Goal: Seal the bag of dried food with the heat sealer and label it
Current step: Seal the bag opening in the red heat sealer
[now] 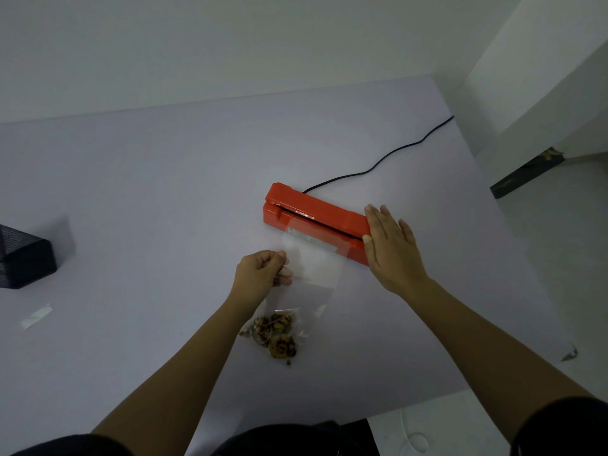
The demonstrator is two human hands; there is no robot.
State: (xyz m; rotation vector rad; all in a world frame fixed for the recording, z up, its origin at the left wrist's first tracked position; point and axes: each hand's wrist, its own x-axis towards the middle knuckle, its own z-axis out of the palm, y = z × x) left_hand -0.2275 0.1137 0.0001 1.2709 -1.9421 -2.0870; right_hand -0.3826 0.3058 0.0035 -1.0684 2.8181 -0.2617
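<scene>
An orange heat sealer lies on the table, its arm slightly raised with a slit showing. A clear plastic bag reaches from the sealer's front toward me, its open top edge in the slit. Brown dried food pieces sit in the bag's near end. My left hand pinches the bag's left edge. My right hand lies flat with fingers together against the sealer's right end, gripping nothing.
The sealer's black power cord runs back right off the pale table. A black mesh holder stands at the far left. A small white label strip lies near the left front. The table's right edge drops to a white floor.
</scene>
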